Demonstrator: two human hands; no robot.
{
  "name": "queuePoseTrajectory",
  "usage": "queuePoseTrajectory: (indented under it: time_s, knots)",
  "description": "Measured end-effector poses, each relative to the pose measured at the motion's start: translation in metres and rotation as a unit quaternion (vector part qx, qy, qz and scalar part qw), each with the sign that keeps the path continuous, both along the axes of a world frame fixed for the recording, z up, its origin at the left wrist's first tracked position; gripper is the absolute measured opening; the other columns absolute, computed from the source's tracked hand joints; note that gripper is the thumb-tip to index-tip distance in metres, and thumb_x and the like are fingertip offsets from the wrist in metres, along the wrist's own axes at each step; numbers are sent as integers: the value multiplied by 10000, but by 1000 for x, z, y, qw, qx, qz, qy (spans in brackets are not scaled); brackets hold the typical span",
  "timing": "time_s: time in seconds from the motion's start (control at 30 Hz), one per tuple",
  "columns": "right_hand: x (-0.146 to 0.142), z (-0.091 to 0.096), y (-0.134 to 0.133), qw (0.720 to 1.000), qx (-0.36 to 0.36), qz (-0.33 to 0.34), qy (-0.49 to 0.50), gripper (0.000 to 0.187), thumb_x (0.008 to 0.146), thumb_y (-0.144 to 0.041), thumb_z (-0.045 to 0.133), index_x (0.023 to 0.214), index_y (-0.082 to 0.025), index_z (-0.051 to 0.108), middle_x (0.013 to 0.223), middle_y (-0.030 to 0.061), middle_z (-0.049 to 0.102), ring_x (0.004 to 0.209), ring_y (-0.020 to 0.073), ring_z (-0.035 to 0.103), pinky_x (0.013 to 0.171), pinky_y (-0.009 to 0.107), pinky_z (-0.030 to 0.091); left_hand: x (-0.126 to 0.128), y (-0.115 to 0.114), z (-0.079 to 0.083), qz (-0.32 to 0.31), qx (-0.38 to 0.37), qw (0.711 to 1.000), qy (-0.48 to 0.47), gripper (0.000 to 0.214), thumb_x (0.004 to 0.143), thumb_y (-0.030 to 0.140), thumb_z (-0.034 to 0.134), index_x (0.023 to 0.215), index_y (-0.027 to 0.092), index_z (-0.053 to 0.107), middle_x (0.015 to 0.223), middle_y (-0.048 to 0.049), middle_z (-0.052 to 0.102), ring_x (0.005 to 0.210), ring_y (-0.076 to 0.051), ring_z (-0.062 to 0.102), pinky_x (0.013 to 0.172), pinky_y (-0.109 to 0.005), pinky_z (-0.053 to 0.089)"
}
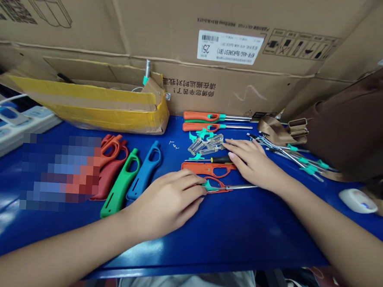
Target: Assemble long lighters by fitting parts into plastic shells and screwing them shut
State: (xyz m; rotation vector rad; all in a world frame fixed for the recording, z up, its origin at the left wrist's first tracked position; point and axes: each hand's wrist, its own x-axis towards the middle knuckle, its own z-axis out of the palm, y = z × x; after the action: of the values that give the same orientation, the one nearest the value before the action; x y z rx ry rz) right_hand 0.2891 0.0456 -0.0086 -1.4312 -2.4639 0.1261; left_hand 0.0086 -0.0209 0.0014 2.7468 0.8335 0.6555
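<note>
My left hand [170, 198] lies on the blue table [231, 232] with its fingers curled over the teal trigger end of an orange lighter handle half [219, 186] that has a metal tube. My right hand [253, 162] lies flat, fingers stretched out, touching a black-handled screwdriver [221, 159] and a second orange handle half [206, 167]. Just beyond its fingertips is a pile of clear plastic parts [206, 144].
Two assembled orange lighters [212, 117] lie at the back. Red [112, 164], green [120, 184] and blue [144, 171] handle shells lie on the left. Metal tubes with teal ends [294, 156] lie on the right by a white mouse [356, 200]. A taped cardboard box [93, 103] and cardboard walls stand behind.
</note>
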Motion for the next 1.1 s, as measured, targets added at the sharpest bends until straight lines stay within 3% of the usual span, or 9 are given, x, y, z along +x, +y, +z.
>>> queuePoseTrajectory:
  time_s: [0.1, 0.23, 0.4, 0.53, 0.67, 0.8, 0.97, 1.1]
  knots:
    - [7, 1, 5, 999, 40, -8, 16, 318, 998, -231, 438, 1184, -200, 693, 1253, 118, 700, 1154, 304, 611, 1048, 585, 425, -1, -1, 2, 74, 5, 997, 27, 124, 971, 285, 608, 1028, 197, 676, 1006, -53, 728, 940, -232, 656, 847, -378, 562]
    - [19, -1, 14, 999, 30, -30, 23, 240, 924, -192, 522, 1073, -201, 710, 1106, 115, 712, 1046, 298, 637, 944, 517, 491, -4, 0, 4, 156, 29, 984, 77, 340, 842, 425, 768, 1063, 199, 642, 986, -52, 728, 881, -261, 658, 737, -369, 559]
    - [26, -3, 18, 997, 40, -66, 8, 124, 890, -265, 596, 953, -194, 676, 988, 123, 692, 981, 332, 629, 900, 524, 487, -4, 1, 1, 142, -20, 986, 90, 228, 894, 299, 718, 1088, 213, 634, 1086, -47, 715, 959, -263, 682, 760, -372, 580]
    - [18, 3, 12, 996, 49, -58, 36, 92, 928, -267, 567, 934, -193, 621, 926, 104, 676, 884, 290, 647, 839, 459, 505, -2, 0, -2, 108, -71, 991, 45, 224, 928, 215, 664, 1148, 199, 630, 1104, -61, 699, 1011, -254, 678, 857, -398, 588]
    - [-1, 13, -4, 991, 80, -5, 109, 107, 968, -250, 551, 1050, -195, 593, 944, 89, 639, 896, 264, 632, 826, 417, 500, 1, -3, -2, 85, -140, 985, -56, 302, 949, 265, 656, 1244, 216, 613, 1116, -67, 687, 983, -212, 689, 827, -333, 602]
    - [-20, 19, -29, 987, 55, 110, 104, 233, 1002, -240, 550, 1231, -201, 537, 1032, 88, 653, 964, 250, 606, 873, 404, 476, 4, -5, 0, 73, -193, 967, -146, 412, 963, 306, 652, 1355, 254, 540, 1206, -60, 665, 906, -154, 676, 737, -263, 594]
    - [-31, 24, -48, 976, 40, 201, 78, 171, 1020, -196, 512, 1188, -185, 543, 1081, 94, 666, 986, 231, 591, 894, 390, 455, 9, -7, 3, 100, -294, 917, -251, 352, 932, 354, 696, 1194, 214, 507, 1085, -24, 665, 768, -106, 648, 641, -226, 567]
    - [-31, 29, -51, 968, 45, 238, 64, 177, 1015, -194, 537, 1187, -160, 566, 1091, 90, 674, 1020, 224, 579, 948, 399, 437, 13, -7, 3, 112, -352, 887, -276, 324, 933, 337, 685, 1172, 196, 518, 982, -17, 688, 776, -123, 655, 646, -231, 554]
